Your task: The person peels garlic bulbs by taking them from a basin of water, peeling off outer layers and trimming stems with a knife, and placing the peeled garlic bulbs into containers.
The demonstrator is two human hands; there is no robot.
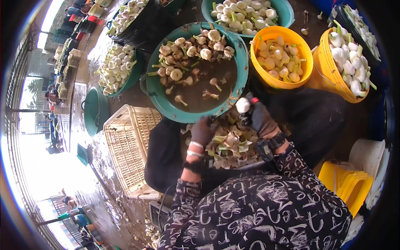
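Arms [186, 192] out fwd, R hand [261, 118] pinching, L hand [203, 131] apart from R, grip unclear.

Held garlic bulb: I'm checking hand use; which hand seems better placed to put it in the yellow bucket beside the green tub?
Likely the right hand: it holds the garlic bulb and is nearer the yellow bucket than the left hand.

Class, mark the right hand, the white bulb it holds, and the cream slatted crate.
Right hand [261, 118]: head view, middle of its back.
White bulb [242, 105]: head view, on its rounded side.
Cream crate [122, 152]: head view, slatted wall.
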